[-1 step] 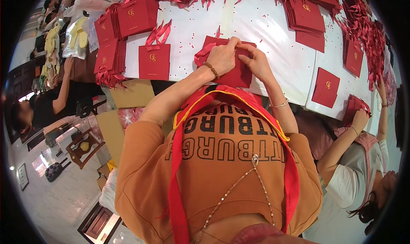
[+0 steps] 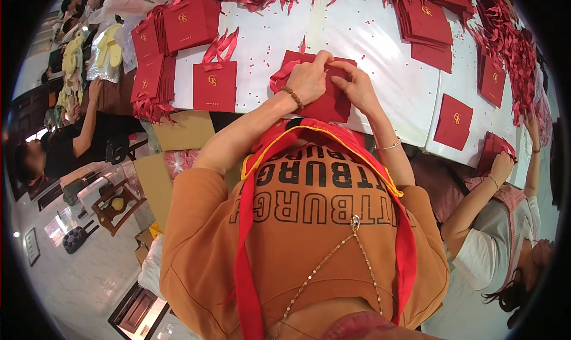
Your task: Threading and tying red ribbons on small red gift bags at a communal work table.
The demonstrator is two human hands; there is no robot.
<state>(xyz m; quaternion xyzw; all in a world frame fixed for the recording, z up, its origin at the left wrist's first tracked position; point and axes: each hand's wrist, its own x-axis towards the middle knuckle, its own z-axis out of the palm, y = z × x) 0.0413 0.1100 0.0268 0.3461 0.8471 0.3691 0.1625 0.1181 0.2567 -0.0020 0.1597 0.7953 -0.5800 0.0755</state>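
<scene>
we see a dark red, rectangular paper bag [image 2: 333, 107] lying near the close edge of a white-covered table [image 2: 256, 49], under both hands. our left hand [image 2: 309, 81] lies across its upper part with fingers bent; we cannot tell whether they grip anything. our right hand [image 2: 355, 85] is curled narrow at the bag's upper right, thumb and forefinger slightly apart, and we cannot tell whether it pinches the paper. a glossy red ribbon loop [image 2: 281, 77] sticks out left of the left hand. to the left, we have an upright-looking red gift bag with gold print [image 2: 214, 90] lying flat, well apart from a stack of red bags [image 2: 156, 75].
</scene>
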